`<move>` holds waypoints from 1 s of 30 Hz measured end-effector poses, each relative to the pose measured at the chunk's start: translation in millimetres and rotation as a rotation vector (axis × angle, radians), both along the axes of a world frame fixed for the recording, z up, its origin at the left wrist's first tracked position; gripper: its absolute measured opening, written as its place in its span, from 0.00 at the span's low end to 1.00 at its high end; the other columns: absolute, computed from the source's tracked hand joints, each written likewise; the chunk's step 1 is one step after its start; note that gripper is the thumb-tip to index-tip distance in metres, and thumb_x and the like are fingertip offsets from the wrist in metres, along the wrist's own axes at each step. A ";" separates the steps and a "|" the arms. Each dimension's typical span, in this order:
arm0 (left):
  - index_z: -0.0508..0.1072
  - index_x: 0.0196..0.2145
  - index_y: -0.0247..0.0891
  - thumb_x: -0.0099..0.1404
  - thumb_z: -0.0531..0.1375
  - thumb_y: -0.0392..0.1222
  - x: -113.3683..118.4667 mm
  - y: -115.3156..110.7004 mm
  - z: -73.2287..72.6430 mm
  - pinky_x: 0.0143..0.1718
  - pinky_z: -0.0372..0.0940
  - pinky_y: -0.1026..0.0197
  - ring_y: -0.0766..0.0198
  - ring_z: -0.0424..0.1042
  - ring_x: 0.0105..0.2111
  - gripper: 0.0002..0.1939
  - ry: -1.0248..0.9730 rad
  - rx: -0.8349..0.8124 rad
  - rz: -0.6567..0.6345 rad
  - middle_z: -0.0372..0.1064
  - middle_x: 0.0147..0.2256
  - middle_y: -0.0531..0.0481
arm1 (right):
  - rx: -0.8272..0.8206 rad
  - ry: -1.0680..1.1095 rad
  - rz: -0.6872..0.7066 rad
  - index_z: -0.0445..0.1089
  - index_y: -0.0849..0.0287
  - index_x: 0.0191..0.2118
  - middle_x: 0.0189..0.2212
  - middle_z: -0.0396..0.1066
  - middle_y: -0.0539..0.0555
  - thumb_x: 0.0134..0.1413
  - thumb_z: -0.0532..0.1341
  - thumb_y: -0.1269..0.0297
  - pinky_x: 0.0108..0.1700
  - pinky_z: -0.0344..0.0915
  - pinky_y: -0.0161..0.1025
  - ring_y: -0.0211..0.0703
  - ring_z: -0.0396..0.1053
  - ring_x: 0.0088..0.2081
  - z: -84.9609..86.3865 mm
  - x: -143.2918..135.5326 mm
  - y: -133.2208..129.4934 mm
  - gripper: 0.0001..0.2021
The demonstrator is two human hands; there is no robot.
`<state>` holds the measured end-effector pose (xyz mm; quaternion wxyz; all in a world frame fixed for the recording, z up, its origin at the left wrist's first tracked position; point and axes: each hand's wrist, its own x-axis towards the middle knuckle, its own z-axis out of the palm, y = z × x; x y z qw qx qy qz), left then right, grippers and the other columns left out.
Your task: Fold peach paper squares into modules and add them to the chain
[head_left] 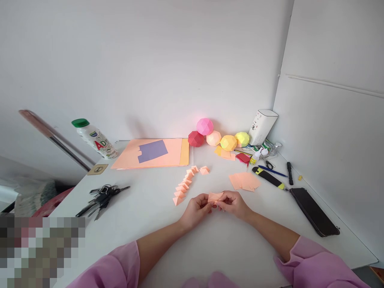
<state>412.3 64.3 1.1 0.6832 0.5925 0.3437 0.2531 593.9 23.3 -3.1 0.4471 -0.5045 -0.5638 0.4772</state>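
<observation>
Between my two hands is a small peach piece of paper [215,197], bent along its lower edge. My left hand [197,209] pinches its left end with thumb and fingers. At the other end, my right hand [235,203] grips it the same way, and the fingertips nearly meet below the paper. Just beyond my left hand, a row of folded peach paper pieces [183,186] runs away from me, with one more folded piece [205,170] apart from the row. Flat peach paper pieces [244,181] lie overlapping beyond my right hand.
Faceted paper balls [213,138] sit against the wall. Peach sheets [126,154] bear a purple paper piece [153,151]. Left are a bottle [96,140] and keys [103,200]. Right are a utility knife [268,177], a blue pen [273,171], a glue bottle [256,157] and a black case [313,211].
</observation>
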 end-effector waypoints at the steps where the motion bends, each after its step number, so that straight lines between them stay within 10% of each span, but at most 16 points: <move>1: 0.69 0.34 0.36 0.58 0.58 0.53 -0.1 0.1 -0.4 0.34 0.64 0.61 0.63 0.69 0.31 0.16 0.001 0.000 0.000 0.73 0.33 0.47 | -0.004 -0.001 -0.004 0.69 0.61 0.24 0.24 0.70 0.50 0.47 0.64 0.59 0.26 0.65 0.35 0.38 0.68 0.25 0.0 0.2 0.0 0.10; 30: 0.70 0.31 0.37 0.56 0.59 0.56 0.7 0.7 -2.7 0.31 0.64 0.62 0.63 0.70 0.29 0.18 0.040 0.006 0.039 0.74 0.32 0.47 | -0.014 0.008 -0.017 0.67 0.60 0.27 0.24 0.72 0.52 0.48 0.63 0.56 0.23 0.65 0.34 0.37 0.68 0.23 -8.0 1.4 0.9 0.12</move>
